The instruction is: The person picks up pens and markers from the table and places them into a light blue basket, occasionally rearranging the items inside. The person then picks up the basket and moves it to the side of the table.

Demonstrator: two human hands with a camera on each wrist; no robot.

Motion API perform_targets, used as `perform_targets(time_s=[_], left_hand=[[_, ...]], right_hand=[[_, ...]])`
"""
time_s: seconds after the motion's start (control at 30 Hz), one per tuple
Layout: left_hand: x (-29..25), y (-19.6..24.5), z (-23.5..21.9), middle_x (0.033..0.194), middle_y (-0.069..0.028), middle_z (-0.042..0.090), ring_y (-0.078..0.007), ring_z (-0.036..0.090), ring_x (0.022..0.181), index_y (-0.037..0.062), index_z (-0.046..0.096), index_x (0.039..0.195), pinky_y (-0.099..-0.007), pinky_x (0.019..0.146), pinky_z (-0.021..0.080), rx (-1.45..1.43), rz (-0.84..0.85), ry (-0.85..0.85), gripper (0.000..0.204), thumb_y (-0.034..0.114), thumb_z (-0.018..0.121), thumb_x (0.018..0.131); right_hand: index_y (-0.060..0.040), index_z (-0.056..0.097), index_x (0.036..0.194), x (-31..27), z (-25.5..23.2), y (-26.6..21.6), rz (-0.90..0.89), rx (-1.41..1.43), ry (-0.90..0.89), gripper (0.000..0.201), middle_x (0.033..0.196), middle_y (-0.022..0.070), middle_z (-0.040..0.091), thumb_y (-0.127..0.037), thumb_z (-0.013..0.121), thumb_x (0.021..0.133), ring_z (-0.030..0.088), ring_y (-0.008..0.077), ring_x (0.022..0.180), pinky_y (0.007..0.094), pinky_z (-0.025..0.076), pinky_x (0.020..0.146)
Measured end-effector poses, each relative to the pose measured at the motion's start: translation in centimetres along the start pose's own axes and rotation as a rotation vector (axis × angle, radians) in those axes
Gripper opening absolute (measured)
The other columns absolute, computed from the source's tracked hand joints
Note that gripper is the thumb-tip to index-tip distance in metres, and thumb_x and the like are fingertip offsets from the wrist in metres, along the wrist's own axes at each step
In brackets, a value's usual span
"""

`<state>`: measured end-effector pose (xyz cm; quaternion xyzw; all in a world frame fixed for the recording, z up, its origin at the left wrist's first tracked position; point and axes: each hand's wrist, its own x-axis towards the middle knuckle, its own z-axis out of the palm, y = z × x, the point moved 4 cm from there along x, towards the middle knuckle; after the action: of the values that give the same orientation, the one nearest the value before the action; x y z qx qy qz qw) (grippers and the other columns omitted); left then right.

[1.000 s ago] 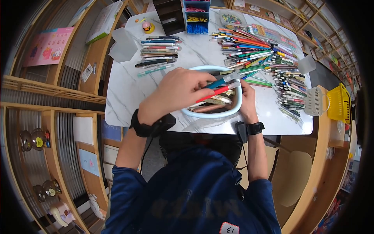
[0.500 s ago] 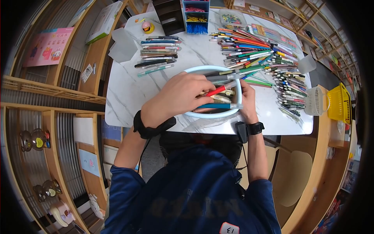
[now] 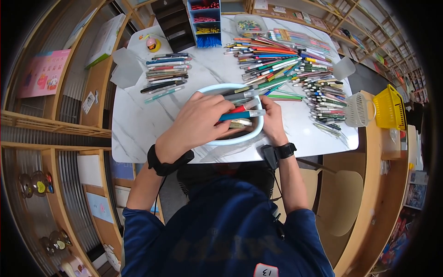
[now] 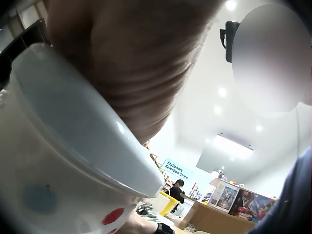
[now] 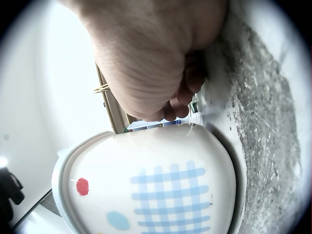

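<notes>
A white container [image 5: 112,161] with a pale blue rim [image 3: 220,87] stands at the table's front edge; several pens and markers lie inside. Over its opening, my left hand [image 3: 196,119] pinches a teal marker [image 3: 240,115] with a clear cap. A red marker [image 3: 240,109] lies just beyond the teal one, partly under the fingers. Grey markers [image 3: 242,95] are near the far rim. My right hand [image 3: 273,119] holds the container's right side, its fingers [image 5: 180,108] curled against the outer wall. The left palm covers part of the contents.
A row of pens [image 3: 168,74] lies at the left. Many coloured pens [image 3: 272,60] spread across the back right, with more pens [image 3: 323,104] beside them. A blue organizer [image 3: 206,30] stands at the back. Near the right edge are a white basket [image 3: 357,111] and a yellow basket [image 3: 390,108].
The left fingers have shifted among the markers; the teal marker has come down from above the red one to its near side. The right hand stays on the container. The head view has turned slightly.
</notes>
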<state>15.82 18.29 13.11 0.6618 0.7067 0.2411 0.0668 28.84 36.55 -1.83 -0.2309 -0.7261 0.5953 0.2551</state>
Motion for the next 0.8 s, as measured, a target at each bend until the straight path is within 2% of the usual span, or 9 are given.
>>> perform_targets(time_s=[0.17,0.37,0.57,0.67,0.8], left_hand=[[0.3,0.4,-1.5,0.099,-0.0097,0.069,-0.0315,0.063,0.087,0.0044,0.071,0.115,-0.0374,0.079,0.046,-0.080,-0.046,0.100,0.028,0.020,0.070,0.092],[0.5,-0.3,-1.1,0.103,-0.0134,0.070,-0.0346,0.065,0.091,0.0034,0.070,0.119,-0.0410,0.081,0.048,-0.147,-0.076,0.095,0.029,0.021,0.066,0.096],[0.2,-0.5,-0.6,0.107,-0.0133,0.072,-0.0343,0.064,0.102,0.0038,0.071,0.117,-0.0412,0.091,0.047,-0.124,-0.060,0.083,0.030,0.022,0.068,0.094],[0.1,-0.3,-0.9,0.107,-0.0124,0.072,-0.0316,0.064,0.104,0.0053,0.072,0.115,-0.0416,0.092,0.046,-0.085,-0.077,0.000,0.029,0.023,0.071,0.091],[-0.3,-0.4,-0.3,0.105,-0.0104,0.069,-0.0300,0.063,0.104,0.0067,0.073,0.108,-0.0410,0.090,0.046,-0.064,-0.030,-0.007,0.024,0.021,0.073,0.088]], right_hand=[[0.0035,0.072,0.110,-0.1,0.0,-0.5,-0.012,0.021,0.021,0.023,0.084,0.0049,0.072,-0.017,0.066,0.101,0.061,0.0065,0.072,0.0244,0.049,0.064],[0.0033,0.072,0.109,0.0,0.1,-0.5,0.004,0.030,0.030,0.024,0.084,0.0057,0.072,-0.019,0.067,0.101,0.061,0.0070,0.071,0.0250,0.049,0.063],[0.0036,0.072,0.109,-0.1,0.1,-0.8,0.014,0.021,0.029,0.025,0.084,0.0058,0.072,-0.019,0.067,0.100,0.061,0.0074,0.071,0.0251,0.049,0.063],[0.0036,0.072,0.109,-0.1,0.1,-1.0,0.021,0.014,0.026,0.024,0.083,0.0056,0.072,-0.018,0.067,0.100,0.060,0.0073,0.071,0.0251,0.049,0.063],[0.0034,0.072,0.109,-0.1,0.2,-0.9,0.010,0.017,0.020,0.024,0.083,0.0053,0.072,-0.018,0.066,0.101,0.060,0.0070,0.071,0.0251,0.049,0.063]])
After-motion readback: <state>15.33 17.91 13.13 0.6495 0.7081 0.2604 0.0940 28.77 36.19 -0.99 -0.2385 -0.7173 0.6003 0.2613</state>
